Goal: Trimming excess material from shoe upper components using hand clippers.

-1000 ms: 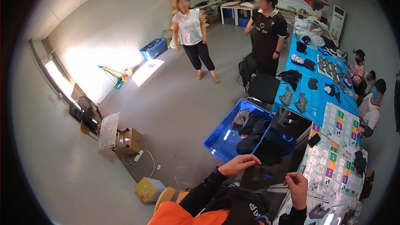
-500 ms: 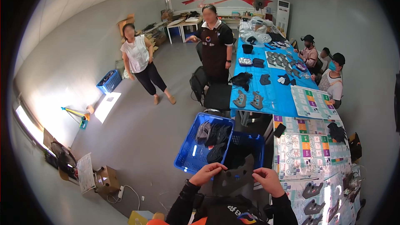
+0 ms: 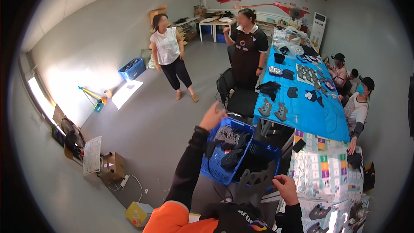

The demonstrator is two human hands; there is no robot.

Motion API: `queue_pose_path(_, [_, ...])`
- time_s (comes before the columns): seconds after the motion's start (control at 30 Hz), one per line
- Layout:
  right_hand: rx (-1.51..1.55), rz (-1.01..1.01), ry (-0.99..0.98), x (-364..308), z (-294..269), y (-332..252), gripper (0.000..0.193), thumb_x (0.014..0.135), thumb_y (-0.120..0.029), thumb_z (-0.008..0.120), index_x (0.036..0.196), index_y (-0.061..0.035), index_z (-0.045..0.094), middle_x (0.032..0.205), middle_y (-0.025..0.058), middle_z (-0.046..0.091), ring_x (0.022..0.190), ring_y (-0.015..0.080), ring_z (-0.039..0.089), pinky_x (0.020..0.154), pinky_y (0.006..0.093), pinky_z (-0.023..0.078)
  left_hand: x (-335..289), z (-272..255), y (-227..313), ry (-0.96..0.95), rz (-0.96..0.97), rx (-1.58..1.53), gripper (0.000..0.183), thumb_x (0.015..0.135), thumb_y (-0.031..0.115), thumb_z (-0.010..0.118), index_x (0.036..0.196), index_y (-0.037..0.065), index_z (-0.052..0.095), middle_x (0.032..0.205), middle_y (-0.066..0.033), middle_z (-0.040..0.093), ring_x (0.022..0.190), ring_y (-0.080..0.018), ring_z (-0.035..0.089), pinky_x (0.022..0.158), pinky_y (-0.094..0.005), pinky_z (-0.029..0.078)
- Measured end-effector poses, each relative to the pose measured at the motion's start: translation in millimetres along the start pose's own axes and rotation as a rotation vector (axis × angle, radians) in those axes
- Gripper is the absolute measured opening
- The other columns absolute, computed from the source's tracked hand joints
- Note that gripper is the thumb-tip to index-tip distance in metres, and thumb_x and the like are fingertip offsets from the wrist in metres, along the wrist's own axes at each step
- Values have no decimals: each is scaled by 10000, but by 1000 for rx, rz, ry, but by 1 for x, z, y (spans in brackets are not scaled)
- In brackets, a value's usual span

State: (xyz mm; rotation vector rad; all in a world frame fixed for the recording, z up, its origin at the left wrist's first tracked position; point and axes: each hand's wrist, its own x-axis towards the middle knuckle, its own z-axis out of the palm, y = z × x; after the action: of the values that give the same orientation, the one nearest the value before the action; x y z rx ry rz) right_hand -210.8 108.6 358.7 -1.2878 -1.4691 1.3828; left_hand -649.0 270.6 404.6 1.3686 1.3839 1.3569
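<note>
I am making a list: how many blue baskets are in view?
3 clear ones: a basket near the left hand, another at its right, a third by the left wall. Blue shapes under the far tables may be more.

Right hand (image 3: 285, 188) pinched a dark gray notched piece (image 3: 258, 181) by its edge | left hand (image 3: 212, 117), loosely extended, blurred, was raised near a blue basket (image 3: 211, 169) containing dark bundles (image 3: 233, 159) | co-worker's hand (image 3: 352, 146) touched dark cloth (image 3: 355, 160) on the sheet-covered worktop (image 3: 311, 180) | person in dark apron (image 3: 246, 58) stood beside the blue-covered worktop (image 3: 319, 120).
</note>
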Motion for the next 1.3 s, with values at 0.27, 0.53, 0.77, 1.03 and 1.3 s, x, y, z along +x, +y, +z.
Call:
queue_pose_path(0.27, [24, -16, 102, -10, -13, 4, 183, 915, -98, 711, 1051, 23, 708, 846, 49, 718, 700, 109, 677, 577, 226, 457, 3, 20, 3, -104, 1, -89, 624, 1015, 198, 582, 1510, -56, 300, 907, -85, 710, 701, -95, 621, 649, -242, 505])
queue_pose_path(0.53, [97, 23, 153, -9, -24, 5, 174, 924, -86, 710, 1056, 25, 690, 835, 46, 707, 691, 105, 668, 577, 222, 458, -71, 92, -74, -675, -192, -48, 383, 1031, 272, 595, 1321, 23, 586, 1037, -68, 715, 850, -111, 661, 749, -238, 527])
queue_pose_path(0.77, [159, 12, 168, 4, -12, 5, 162, 933, -77, 701, 1055, 24, 671, 829, 35, 681, 665, 100, 645, 554, 220, 437, -127, 108, -82, -891, -329, -157, 419, 1072, 402, 517, 1283, 57, 626, 1014, 35, 641, 954, -54, 589, 861, -250, 494])
queue_pose_path(1.03, [183, 47, 128, 7, -8, 9, 158, 941, -71, 680, 1064, 24, 654, 841, 36, 665, 656, 111, 632, 545, 224, 437, -136, 102, -65, -863, -188, -120, 334, 1049, 311, 588, 1161, 5, 657, 978, 82, 609, 911, -14, 511, 835, -244, 471])
queue_pose_path(1.3, [209, 52, 93, 8, -1, 4, 145, 946, -58, 671, 1067, 20, 655, 842, 38, 668, 660, 109, 628, 548, 224, 431, -147, 95, -78, -828, -216, -154, 347, 1031, 288, 624, 1221, -1, 652, 1018, 63, 644, 946, -24, 543, 873, -247, 480])
